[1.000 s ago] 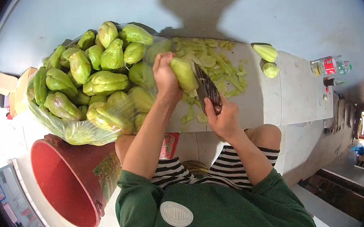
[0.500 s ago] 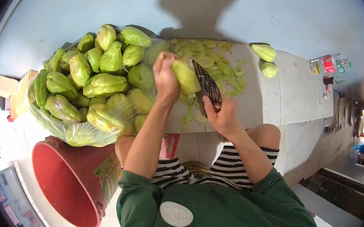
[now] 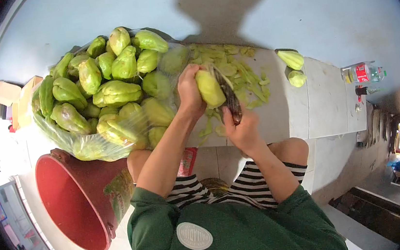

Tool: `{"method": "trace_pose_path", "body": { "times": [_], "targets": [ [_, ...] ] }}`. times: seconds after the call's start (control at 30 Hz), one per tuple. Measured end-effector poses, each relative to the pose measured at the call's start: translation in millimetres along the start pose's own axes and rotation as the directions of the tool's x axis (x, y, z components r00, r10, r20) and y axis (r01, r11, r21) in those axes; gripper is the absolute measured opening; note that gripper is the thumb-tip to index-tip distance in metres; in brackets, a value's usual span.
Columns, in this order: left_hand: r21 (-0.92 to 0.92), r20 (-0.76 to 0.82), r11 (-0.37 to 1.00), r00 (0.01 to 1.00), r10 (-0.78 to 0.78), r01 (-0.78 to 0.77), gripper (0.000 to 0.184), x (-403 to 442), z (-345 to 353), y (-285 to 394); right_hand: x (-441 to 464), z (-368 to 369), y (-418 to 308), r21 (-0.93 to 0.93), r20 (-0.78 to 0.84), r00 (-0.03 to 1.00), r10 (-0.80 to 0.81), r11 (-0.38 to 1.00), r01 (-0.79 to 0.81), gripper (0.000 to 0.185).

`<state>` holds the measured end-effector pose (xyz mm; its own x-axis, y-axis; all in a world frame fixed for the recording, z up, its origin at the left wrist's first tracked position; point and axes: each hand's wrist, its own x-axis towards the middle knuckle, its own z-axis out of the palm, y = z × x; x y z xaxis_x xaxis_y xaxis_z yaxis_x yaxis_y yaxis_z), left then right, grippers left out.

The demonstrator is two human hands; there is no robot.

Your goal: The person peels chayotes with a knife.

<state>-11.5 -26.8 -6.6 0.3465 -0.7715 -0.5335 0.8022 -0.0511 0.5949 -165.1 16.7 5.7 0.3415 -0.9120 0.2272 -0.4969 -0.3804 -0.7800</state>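
Observation:
My left hand (image 3: 190, 91) is closed around a pale green, partly peeled chayote (image 3: 210, 89). In my right hand (image 3: 243, 129) is a dark, streaked blade (image 3: 227, 93), its flat side against the chayote's right face. Green peelings (image 3: 248, 78) lie scattered on the white tiled ledge (image 3: 275, 122) behind and beneath my hands. To the left, a clear plastic bag (image 3: 135, 136) holds several whole green chayotes (image 3: 116, 93). Two paler chayotes (image 3: 292, 60) rest on the ledge at the right.
A red bucket (image 3: 67, 202) lies tipped at the lower left. Farther right on the ledge are a plastic bottle with a red label (image 3: 362, 73) and a small dark bottle (image 3: 362, 90). Cardboard boxes (image 3: 27, 101) stand at the far left.
My left hand and the chayote have moved slightly down and to the right. The blade has tilted along the chayote's side, still in my right hand.

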Motion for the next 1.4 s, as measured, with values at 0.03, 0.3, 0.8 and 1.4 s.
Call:
{"method": "trace_pose_path", "body": {
  "times": [0.03,0.3,0.8,1.4],
  "targets": [
    [0.239,0.103,0.938,0.967,0.232,-0.251,0.020,-1,-3,4,-1,0,1,0.028,-0.021,0.999,0.033,0.999,-0.032,0.017],
    [0.011,0.041,1.000,0.999,-0.004,0.003,0.021,-1,2,-3,-2,1,1,-0.028,0.042,0.997,0.057,0.998,-0.056,0.015],
    [0.001,0.058,1.000,0.998,-0.026,0.026,0.023,-2,-1,-7,1,10,11,-0.005,0.096,0.994,0.043,0.999,-0.042,0.023],
    [0.141,0.482,0.954,0.860,0.167,-0.264,0.083,-9,-11,-24,9,3,28,-0.340,0.067,0.997,-0.042,0.938,0.063,0.026]
  ]
}}
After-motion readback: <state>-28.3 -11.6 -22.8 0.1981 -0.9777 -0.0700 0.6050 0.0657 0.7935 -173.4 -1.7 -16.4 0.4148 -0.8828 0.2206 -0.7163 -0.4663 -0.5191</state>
